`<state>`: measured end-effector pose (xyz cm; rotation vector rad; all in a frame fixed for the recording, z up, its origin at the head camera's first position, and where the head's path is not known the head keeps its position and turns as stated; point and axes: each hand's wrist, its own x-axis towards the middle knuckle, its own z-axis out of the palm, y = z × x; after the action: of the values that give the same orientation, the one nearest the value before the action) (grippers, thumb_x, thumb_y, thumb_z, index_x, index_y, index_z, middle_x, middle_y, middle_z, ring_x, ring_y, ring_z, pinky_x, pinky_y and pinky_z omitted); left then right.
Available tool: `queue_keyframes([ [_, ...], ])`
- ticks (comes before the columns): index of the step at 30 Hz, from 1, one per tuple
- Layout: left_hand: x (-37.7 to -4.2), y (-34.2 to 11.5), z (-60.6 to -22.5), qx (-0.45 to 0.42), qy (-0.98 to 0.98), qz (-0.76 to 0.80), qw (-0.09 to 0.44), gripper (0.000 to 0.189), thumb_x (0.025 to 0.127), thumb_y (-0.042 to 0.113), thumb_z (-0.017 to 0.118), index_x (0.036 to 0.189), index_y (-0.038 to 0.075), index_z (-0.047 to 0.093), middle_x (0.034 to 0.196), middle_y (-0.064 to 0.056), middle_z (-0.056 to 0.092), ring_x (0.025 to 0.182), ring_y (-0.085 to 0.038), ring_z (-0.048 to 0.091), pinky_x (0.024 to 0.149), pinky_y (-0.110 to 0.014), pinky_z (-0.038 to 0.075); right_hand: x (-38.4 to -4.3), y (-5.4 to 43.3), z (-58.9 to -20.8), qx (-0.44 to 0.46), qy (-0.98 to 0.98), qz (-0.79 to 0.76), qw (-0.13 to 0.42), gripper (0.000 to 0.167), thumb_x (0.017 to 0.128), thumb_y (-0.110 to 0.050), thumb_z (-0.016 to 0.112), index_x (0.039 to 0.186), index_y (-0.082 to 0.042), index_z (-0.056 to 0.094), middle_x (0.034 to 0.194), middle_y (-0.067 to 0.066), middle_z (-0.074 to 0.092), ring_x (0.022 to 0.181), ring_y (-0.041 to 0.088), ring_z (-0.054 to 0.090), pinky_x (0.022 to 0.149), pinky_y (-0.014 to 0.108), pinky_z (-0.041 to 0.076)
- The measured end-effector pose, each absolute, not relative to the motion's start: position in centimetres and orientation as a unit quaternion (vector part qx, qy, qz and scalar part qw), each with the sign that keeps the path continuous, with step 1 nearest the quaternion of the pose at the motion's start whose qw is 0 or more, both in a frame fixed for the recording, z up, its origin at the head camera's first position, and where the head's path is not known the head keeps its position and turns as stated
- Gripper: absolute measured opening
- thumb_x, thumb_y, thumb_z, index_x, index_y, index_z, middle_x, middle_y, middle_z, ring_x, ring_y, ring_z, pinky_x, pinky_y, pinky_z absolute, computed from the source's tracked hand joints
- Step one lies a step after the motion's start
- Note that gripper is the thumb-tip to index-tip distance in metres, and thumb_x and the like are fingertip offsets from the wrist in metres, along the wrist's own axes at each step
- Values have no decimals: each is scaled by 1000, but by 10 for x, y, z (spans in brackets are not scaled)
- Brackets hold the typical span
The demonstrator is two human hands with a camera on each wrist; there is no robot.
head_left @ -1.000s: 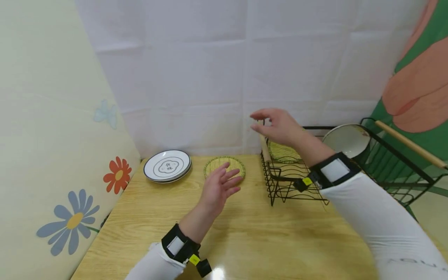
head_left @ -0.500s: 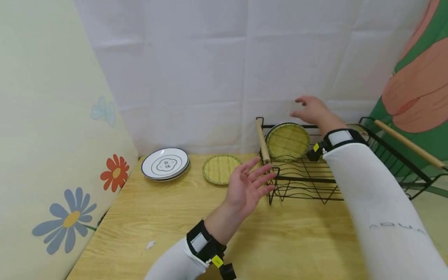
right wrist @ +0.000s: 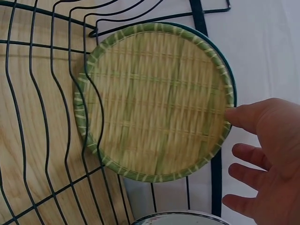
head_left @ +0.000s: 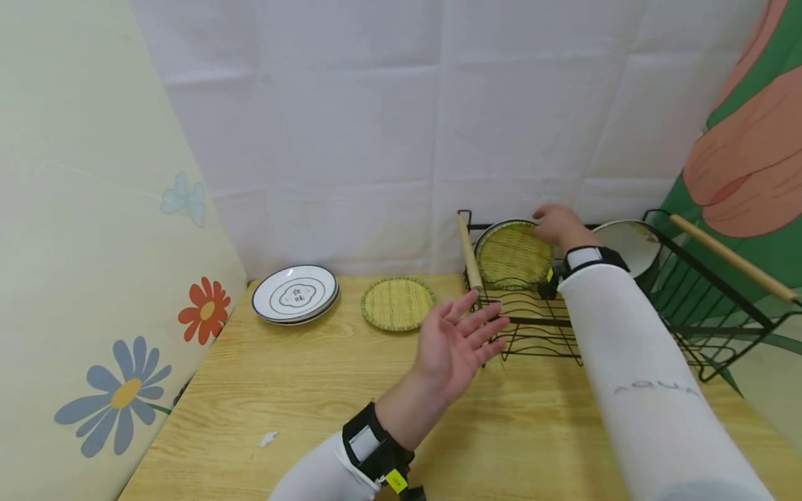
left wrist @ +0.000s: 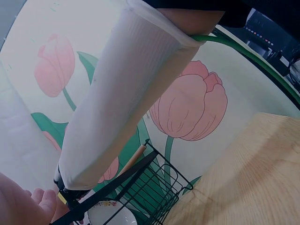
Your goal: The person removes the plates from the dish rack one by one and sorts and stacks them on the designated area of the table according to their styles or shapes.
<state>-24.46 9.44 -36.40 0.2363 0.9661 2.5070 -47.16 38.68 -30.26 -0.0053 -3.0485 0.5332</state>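
Observation:
A round woven mat (head_left: 515, 255) with a green stitched edge stands upright in the black wire dish rack (head_left: 551, 322), in front of a dark-rimmed plate that it mostly hides. My right hand (head_left: 560, 225) is at the mat's upper right edge. In the right wrist view, the thumb (right wrist: 246, 116) tip overlaps the mat's rim, while the other fingers are spread apart beside it. Palm up, my left hand (head_left: 452, 348) is held over the table by the rack's front left corner, fingers straight and holding nothing.
Another round woven mat (head_left: 397, 304) lies flat on the wooden table (head_left: 301, 390). Left of it are stacked white plates (head_left: 296, 295) with dark rims. A white bowl (head_left: 629, 247) stands at the rack's right, near its wooden handle (head_left: 733, 257). A white cloth (head_left: 344, 125) hangs behind.
My right hand has moved right along the rack, then down to the standing mat's edge, which is now uncovered. My left hand has moved right, toward the rack's front corner.

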Motion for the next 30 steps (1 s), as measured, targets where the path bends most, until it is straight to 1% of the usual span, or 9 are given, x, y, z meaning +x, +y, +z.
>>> queue_keyframes([
  [3,-242,96,-367,85,350,905,227,59,103,44,37,154,15,43,150,-18,56,122,-25,67,94,-34,57,-470,388,-309,-6,-985,173,26,53,100,-18,53,143,11,46,149,36,43,136,54,42,112,64,38],
  [5,-241,98,-368,84,350,904,231,59,103,44,37,155,15,42,150,-18,56,123,-25,67,93,-34,57,-468,389,-313,-15,-984,177,26,54,99,-17,52,145,10,44,149,36,43,136,54,42,112,64,39],
  [9,-240,101,-370,81,348,906,229,57,103,44,38,153,16,45,147,-17,59,123,-25,67,92,-34,58,-467,392,-319,-27,-981,187,36,54,100,-17,51,146,9,42,148,36,43,134,54,43,108,66,40],
  [12,-240,103,-371,79,347,906,228,57,103,43,38,152,16,46,146,-17,61,122,-25,67,94,-35,58,-466,395,-321,-29,-980,193,45,53,99,-17,51,144,10,43,145,37,45,131,54,45,106,66,42],
  [16,-239,105,-371,71,351,906,226,57,103,43,39,152,15,45,143,-16,63,125,-29,66,95,-35,58,-465,396,-322,-34,-980,190,49,52,98,-18,51,142,10,44,144,36,46,130,54,46,106,66,42],
  [19,-236,107,-372,64,354,906,224,57,102,42,40,152,15,44,144,-18,62,126,-30,66,91,-33,59,-465,397,-323,-38,-980,188,50,51,98,-18,52,141,8,45,143,35,47,129,53,47,105,65,43],
  [22,-234,110,-374,58,354,907,222,55,102,40,42,151,16,45,145,-21,60,122,-28,68,90,-33,59,-463,398,-324,-37,-979,192,56,48,98,-17,52,139,8,46,141,35,49,126,53,49,101,65,44],
  [26,-231,113,-377,47,356,907,219,51,102,39,43,147,16,47,140,-19,65,117,-26,71,95,-37,59,-460,399,-325,-31,-978,194,63,43,96,-14,52,133,9,47,135,36,51,121,53,50,98,65,45],
  [30,-229,115,-380,44,361,905,223,49,101,38,44,144,15,49,136,-18,67,118,-27,70,99,-40,58,-459,401,-326,-22,-983,175,53,42,95,-13,49,131,10,49,134,37,52,120,53,51,99,65,45],
])
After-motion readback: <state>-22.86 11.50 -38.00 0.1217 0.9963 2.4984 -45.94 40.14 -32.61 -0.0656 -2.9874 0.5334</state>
